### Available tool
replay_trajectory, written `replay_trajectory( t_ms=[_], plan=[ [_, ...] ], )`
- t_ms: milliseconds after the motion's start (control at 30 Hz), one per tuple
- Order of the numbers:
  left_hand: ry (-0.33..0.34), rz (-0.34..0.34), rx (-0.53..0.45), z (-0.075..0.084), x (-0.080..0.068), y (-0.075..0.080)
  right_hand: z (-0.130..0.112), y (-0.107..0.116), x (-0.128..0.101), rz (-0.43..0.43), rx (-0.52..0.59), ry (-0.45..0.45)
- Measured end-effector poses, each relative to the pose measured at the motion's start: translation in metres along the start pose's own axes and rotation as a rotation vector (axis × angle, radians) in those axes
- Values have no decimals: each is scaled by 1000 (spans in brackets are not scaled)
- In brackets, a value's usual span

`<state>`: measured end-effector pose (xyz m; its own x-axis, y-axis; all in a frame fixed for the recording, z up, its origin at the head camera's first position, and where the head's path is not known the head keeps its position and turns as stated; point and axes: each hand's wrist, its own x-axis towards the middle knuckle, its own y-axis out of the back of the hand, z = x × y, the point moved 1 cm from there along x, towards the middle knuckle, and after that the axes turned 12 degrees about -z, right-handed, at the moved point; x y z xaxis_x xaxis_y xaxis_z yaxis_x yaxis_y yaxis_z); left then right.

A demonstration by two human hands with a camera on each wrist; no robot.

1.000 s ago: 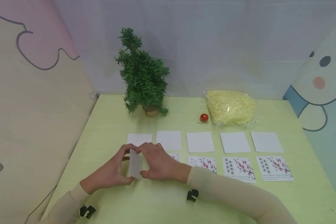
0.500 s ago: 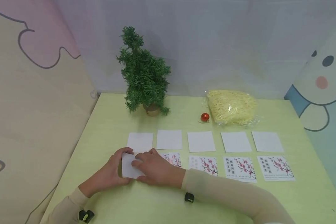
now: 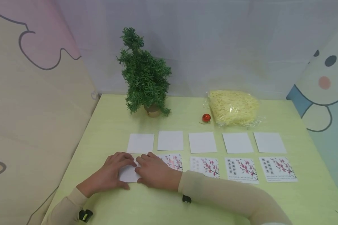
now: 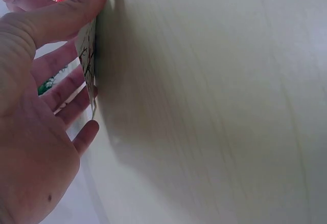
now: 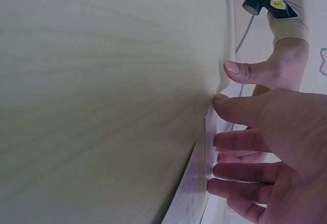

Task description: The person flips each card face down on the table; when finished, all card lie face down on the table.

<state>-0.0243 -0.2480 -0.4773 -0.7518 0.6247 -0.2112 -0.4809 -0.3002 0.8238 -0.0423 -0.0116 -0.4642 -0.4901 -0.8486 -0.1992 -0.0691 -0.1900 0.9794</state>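
Between both hands lies a square paper card (image 3: 128, 175), its plain white face up, low over the yellow-green table in the head view. My left hand (image 3: 108, 173) holds its left side, fingers along the far edge and thumb at the near edge. My right hand (image 3: 159, 173) holds the right side with fingertips and thumb, covering that part. Seen from the left wrist, the card (image 4: 88, 60) is nearly edge-on, with a dark branch print on its underside. The right wrist view has my fingertips along the card's (image 5: 210, 142) edge.
Several white cards, one just behind the hands (image 3: 140, 143), form a back row. Printed blossom cards (image 3: 242, 170) lie in front, right of the hands. Farther back stand a small artificial tree (image 3: 146, 78), a red bauble (image 3: 206, 117) and a bag of yellow shredded paper (image 3: 233, 107).
The card, held on edge a second ago, has been tipped over to the left so its white face is up, and lowered towards the table. Both hands have moved slightly left with it.
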Motion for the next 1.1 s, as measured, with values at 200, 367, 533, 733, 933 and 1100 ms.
replay_trajectory(
  t_ms=[200, 367, 533, 733, 933, 1100],
  plan=[
    [-10, -20, 33, 2, 3, 4, 0, 0, -1, -12, -18, -2],
    [-17, -24, 82, 4, 9, 7, 2, 4, -8, -49, -11, -9],
    [-19, -4, 18, 10, 14, 7, 18, 8, -30, -69, 77, -46],
    [-61, 55, 23, 40, 38, 7, 51, 8, -70, -116, 222, -150],
    [-108, 10, 151, 67, 71, -3, 68, -4, -94, -109, 275, -207],
    [-129, -30, 189, 71, 89, -18, 71, -11, -100, -113, 274, -233]
  ],
)
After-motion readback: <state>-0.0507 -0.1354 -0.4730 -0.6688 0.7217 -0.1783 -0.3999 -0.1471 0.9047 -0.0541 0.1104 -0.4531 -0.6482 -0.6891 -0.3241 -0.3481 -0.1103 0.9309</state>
